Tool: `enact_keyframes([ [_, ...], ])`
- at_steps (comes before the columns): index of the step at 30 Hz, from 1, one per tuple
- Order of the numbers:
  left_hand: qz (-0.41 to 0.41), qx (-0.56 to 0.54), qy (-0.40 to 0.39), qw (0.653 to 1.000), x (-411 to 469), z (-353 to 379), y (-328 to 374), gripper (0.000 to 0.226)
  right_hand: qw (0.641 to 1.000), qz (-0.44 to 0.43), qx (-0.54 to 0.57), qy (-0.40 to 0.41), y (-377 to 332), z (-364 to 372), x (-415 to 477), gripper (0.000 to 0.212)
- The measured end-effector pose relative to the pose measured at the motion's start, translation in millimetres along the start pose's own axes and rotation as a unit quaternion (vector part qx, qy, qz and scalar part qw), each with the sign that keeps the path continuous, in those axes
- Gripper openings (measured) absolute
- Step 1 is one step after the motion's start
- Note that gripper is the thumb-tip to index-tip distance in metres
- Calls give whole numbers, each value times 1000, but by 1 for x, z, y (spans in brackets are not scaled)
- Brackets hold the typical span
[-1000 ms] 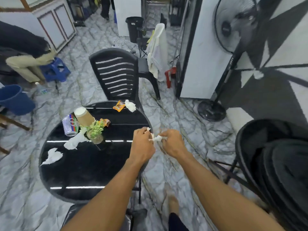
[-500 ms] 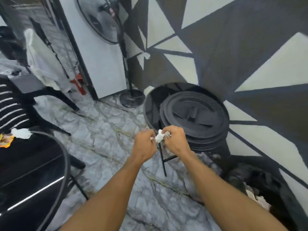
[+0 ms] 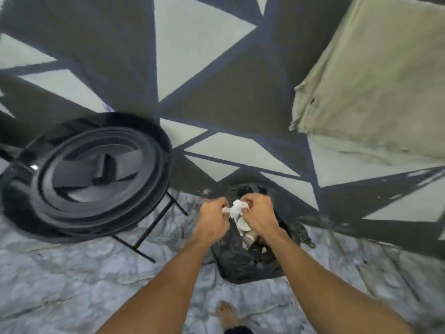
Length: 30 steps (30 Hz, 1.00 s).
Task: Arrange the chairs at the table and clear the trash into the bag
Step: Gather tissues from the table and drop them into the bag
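Note:
A crumpled white tissue (image 3: pixel 237 207) is held between both hands. My left hand (image 3: pixel 213 218) pinches its left end and my right hand (image 3: pixel 258 213) grips its right side. Both hands hover directly above an open black trash bag (image 3: pixel 243 263) that sits on the marble floor against the wall. Some pale scraps of trash (image 3: pixel 245 227) lie inside the bag, partly hidden by my right wrist. The table and chairs are out of view.
A stack of round black table tops (image 3: pixel 86 174) on thin metal legs stands to the left of the bag. A beige cloth (image 3: pixel 375 75) hangs at the upper right. The patterned grey and white wall (image 3: pixel 204 51) is close ahead. My bare foot (image 3: pixel 227 314) stands on the floor below.
I have turned right from the round table to the wall, carrying the tissue in both hands. The trash bag has come into view under my hands.

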<state>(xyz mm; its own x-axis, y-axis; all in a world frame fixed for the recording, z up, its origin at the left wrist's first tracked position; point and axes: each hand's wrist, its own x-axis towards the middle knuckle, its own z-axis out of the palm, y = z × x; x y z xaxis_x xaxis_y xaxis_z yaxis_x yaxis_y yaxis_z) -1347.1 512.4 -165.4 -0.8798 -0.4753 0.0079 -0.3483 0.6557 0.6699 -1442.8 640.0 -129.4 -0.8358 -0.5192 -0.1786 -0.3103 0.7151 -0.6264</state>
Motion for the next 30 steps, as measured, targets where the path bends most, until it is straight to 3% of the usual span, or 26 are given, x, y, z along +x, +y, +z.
enact_keyframes([
  [9,4,-1,-82,997,65,88,55,2,992,126,-20,11,115,-26,38,19],
  [13,-1,-20,-131,991,75,106,56,17,989,143,-24,-9,137,-24,45,37],
  [17,-18,-24,-141,990,74,105,52,22,989,142,-26,-15,139,-26,48,38],
  [23,-37,-4,-100,994,58,50,30,32,996,70,-38,-42,80,-11,51,28],
  [30,-102,17,38,994,-2,-91,-40,31,986,-110,-40,-119,-77,58,47,29],
])
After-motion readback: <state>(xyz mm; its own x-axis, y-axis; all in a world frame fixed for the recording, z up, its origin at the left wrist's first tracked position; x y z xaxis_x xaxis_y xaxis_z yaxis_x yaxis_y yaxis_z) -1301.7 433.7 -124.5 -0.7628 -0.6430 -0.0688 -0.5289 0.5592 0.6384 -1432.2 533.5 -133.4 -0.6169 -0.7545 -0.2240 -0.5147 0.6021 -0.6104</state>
